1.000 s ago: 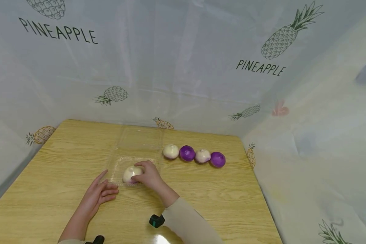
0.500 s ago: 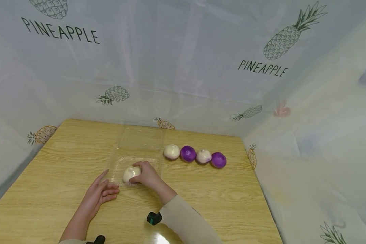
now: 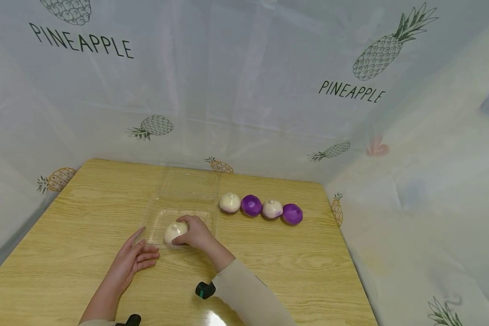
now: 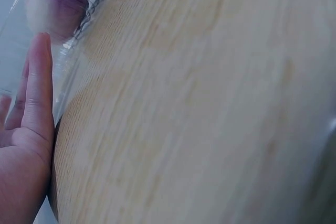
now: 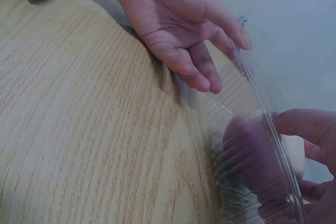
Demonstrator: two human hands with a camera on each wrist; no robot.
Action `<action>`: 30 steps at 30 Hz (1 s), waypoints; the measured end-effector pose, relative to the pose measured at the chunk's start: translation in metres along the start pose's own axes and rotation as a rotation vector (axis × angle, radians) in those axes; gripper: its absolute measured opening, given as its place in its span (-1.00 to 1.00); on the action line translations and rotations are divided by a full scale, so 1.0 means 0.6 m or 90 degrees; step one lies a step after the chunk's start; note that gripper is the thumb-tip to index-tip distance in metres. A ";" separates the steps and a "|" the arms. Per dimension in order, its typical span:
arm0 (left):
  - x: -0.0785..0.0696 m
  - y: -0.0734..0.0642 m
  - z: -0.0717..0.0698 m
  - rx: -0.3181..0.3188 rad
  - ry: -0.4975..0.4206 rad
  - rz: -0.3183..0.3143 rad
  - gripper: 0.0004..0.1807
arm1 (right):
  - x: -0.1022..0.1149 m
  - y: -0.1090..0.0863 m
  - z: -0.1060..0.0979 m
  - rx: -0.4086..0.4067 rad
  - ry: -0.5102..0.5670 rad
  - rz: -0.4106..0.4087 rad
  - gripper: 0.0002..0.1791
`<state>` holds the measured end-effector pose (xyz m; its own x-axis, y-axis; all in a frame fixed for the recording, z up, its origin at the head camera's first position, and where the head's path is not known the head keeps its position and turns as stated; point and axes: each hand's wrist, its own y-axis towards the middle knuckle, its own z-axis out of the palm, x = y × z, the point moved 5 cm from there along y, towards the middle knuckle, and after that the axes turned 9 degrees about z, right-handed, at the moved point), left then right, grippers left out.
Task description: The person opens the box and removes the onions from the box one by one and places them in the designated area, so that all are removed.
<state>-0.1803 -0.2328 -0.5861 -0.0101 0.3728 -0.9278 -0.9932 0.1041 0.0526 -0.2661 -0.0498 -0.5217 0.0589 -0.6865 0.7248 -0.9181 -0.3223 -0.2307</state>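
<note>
A clear plastic clamshell box stands with its lid folded back. In its front part sits a round white-and-purple turnip, white side up. My right hand grips this turnip from the right, thumb at the front and fingers behind. The right wrist view shows its purple underside through the box's ribbed wall. At the box's front left corner is my left hand, its fingers fairly straight and its thumb up along the side. In the right wrist view, the left fingertips are right at the wall.
Right of the box, a row of several turnips runs along the table's back: a white-topped one, a purple one, another white-topped one and another purple one. A pineapple-printed curtain hangs behind the wooden table.
My right hand has shifted very slightly left with its thumb further round the turnip. The left hand stays at the box corner, and the view has drifted a little.
</note>
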 end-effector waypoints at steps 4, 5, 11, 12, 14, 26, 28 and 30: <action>0.002 0.003 0.002 0.002 0.004 -0.002 -0.27 | -0.005 -0.002 -0.004 -0.013 0.003 0.000 -0.35; 0.002 0.004 0.003 0.001 0.004 -0.003 -0.27 | -0.006 -0.003 -0.006 -0.015 0.005 0.000 -0.35; 0.005 0.004 0.004 -0.004 -0.003 -0.010 -0.26 | -0.010 -0.009 -0.018 -0.027 0.027 0.006 -0.33; 0.005 0.004 0.004 -0.003 -0.004 -0.012 -0.26 | -0.010 -0.011 -0.020 -0.027 0.033 0.007 -0.32; 0.005 0.004 0.005 -0.004 -0.004 -0.010 -0.25 | -0.010 -0.015 -0.027 -0.030 0.046 0.007 -0.32; 0.001 0.005 0.005 0.018 -0.014 0.009 -0.27 | -0.013 -0.050 -0.078 -0.047 0.166 0.031 -0.33; 0.000 0.004 0.004 0.018 -0.016 0.008 -0.27 | -0.013 -0.056 -0.087 -0.045 0.187 0.035 -0.34; 0.000 0.003 0.003 0.017 -0.016 0.007 -0.26 | -0.015 -0.062 -0.094 -0.042 0.200 0.036 -0.35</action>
<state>-0.1821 -0.2312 -0.5852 -0.0184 0.3974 -0.9175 -0.9896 0.1234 0.0733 -0.2545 0.0053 -0.4829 -0.1069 -0.4641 0.8793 -0.9406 -0.2393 -0.2407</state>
